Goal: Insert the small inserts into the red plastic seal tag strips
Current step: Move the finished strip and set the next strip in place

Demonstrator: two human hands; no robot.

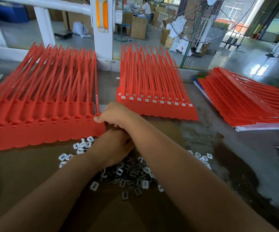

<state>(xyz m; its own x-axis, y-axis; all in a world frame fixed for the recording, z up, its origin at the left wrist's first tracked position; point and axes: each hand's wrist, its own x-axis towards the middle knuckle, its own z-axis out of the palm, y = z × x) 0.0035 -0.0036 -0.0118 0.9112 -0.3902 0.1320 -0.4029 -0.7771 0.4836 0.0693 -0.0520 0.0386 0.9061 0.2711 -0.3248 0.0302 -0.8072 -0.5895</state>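
Observation:
A wide sheet of red seal tag strips (39,128) lies at the left, its sockets without inserts. My right hand (113,116) reaches across to that sheet's right end, fingers curled and thumb tip at the last socket; no insert shows under it. My left hand (115,148) sits beneath the right forearm, above a pile of small white and grey inserts (132,178); its fingers are hidden. A second red sheet (155,111) in the middle has white inserts in its sockets.
A third stack of red strips (246,104) lies at the right on white sheets. Brown cardboard (26,173) covers the near table. A white post (102,30) and a standing fan (202,19) rise behind the table.

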